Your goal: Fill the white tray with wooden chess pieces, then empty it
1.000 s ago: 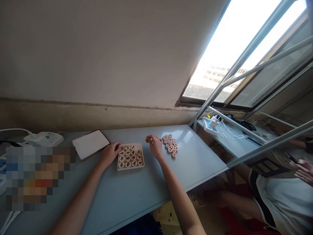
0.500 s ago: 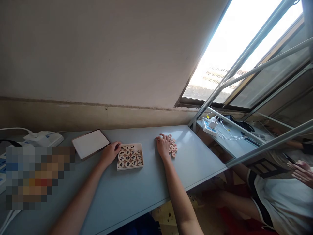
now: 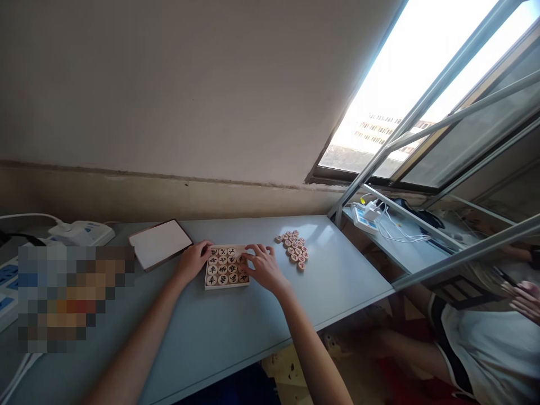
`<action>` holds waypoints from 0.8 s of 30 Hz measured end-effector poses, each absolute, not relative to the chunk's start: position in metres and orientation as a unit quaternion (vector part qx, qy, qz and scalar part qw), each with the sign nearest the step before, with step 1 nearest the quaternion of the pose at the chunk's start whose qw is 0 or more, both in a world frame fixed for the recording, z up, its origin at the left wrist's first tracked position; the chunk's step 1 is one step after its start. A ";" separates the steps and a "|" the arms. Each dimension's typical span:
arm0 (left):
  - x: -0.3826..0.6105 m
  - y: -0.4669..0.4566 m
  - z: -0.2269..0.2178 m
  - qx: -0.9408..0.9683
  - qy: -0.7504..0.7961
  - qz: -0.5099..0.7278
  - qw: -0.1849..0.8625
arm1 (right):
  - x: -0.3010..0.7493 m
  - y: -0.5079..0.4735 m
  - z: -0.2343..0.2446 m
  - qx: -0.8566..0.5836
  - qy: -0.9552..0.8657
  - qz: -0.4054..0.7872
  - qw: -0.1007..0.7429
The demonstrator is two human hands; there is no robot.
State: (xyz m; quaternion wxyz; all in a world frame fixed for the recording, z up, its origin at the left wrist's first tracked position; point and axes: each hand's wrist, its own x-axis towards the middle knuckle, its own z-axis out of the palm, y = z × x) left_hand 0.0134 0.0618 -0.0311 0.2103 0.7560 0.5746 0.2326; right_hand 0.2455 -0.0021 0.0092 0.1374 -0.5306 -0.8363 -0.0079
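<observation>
A shallow, light-coloured box (image 3: 228, 286) lies on the grey table, holding rows of round wooden Chinese chess pieces (image 3: 223, 269) with black characters. My left hand (image 3: 194, 261) is closed against the box's far left corner, fingers on its rim. Over the far right corner, my right hand (image 3: 264, 266) reaches in with bent fingers and thumb drawn towards each other. What they pinch, if anything, is hidden. Right of that hand, loose Chinese chess pieces (image 3: 297, 251) with reddish characters lie in a cluster on the table.
A flat, white box lid (image 3: 160, 244) with a dark edge lies left of the box. Power strips (image 3: 86, 232) with cables sit at the far left, beside a blurred-out patch. A metal frame (image 3: 371, 169) rises at the right. Another person's hand (image 3: 523, 298) holds a phone there.
My right hand has moved left from the loose pieces to the box's far right corner, uncovering the cluster. My left hand stays at the box. The view has shifted slightly.
</observation>
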 end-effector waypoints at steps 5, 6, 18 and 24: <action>0.014 0.063 -0.033 0.755 0.577 0.232 0.207 | 0.239 -0.001 0.003 -0.558 -0.818 -0.030 0.139; 0.014 0.062 -0.033 0.756 0.576 0.232 0.206 | 0.237 0.001 0.002 -0.562 -0.814 -0.031 0.146; 0.013 0.063 -0.033 0.760 0.576 0.224 0.202 | 0.264 0.016 0.003 -0.665 -0.697 0.070 0.259; 0.013 0.064 -0.034 0.764 0.574 0.224 0.193 | 0.298 0.025 -0.012 -0.726 -0.656 -0.056 0.199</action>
